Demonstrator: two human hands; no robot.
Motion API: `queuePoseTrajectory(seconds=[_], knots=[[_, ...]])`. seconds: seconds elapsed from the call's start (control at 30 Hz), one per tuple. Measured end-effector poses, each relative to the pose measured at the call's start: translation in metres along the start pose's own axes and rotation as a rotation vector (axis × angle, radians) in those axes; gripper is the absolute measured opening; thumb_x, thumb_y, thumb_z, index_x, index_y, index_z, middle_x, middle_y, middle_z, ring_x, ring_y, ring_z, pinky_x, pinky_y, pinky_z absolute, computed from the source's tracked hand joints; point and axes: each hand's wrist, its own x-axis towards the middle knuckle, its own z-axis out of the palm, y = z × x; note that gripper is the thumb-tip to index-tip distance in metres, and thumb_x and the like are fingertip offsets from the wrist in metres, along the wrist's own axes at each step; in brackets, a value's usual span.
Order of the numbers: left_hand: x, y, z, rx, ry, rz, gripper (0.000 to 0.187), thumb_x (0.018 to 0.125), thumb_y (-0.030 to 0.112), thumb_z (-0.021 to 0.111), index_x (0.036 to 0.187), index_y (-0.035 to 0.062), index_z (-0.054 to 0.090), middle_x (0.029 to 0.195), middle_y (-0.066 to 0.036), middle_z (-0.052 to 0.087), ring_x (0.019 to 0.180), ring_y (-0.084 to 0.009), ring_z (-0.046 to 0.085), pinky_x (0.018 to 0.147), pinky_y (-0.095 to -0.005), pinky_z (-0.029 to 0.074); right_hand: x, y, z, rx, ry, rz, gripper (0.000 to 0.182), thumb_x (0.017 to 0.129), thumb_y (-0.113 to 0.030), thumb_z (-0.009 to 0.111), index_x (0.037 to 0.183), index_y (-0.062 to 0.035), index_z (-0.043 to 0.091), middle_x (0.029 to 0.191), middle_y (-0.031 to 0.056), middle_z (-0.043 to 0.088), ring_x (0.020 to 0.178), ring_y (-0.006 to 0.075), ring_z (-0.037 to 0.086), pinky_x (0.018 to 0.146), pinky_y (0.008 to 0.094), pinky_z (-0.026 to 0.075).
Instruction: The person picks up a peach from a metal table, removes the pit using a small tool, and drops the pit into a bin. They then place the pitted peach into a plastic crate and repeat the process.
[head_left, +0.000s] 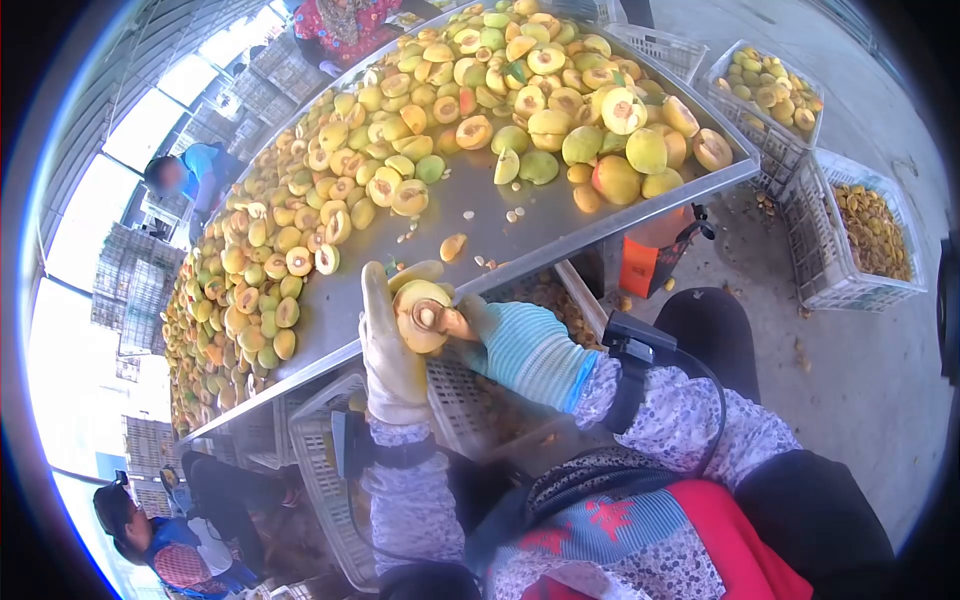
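Observation:
My left hand (391, 350), in a whitish glove, holds a halved yellow fruit (422, 316) with its cut face turned toward my right hand. My right hand (520, 345) wears a striped light-blue glove. Its closed fingers meet the middle of the cut face, where an orange-brown piece shows at the fingertips; whether a tool is in them I cannot make out. Both hands are at the near edge of a metal table (440, 225). Behind them lies a large heap of yellow-green halved fruit (400, 130), with a small loose piece (453, 247) just beyond my hands.
Below the table edge are white crates (330, 480) with fruit scraps. At right stand an orange container (645, 262), a crate of scraps (870, 290) and a crate of fruit (728, 75). Co-workers are at the left (205, 170), lower left (185, 550) and top (345, 25).

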Motion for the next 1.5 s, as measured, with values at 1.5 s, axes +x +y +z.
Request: queuePoseTrajectory(seconds=[1.5], knots=[[-0.027,0.008,0.035,-0.287,0.149,-0.138,0.047,0.100,0.040,0.049,0.098,-0.0044,0.062,0.087,-0.017,0.065,0.071,-0.0256,0.067,0.065,-0.0358,0.058,-0.013,0.000,0.016,0.459,-0.260,0.150,0.033,0.089,-0.023,0.057,0.106,0.0047,0.064,0.089,0.0261,0.068,0.090,0.0416,0.068,0.078,0.0444,0.055]])
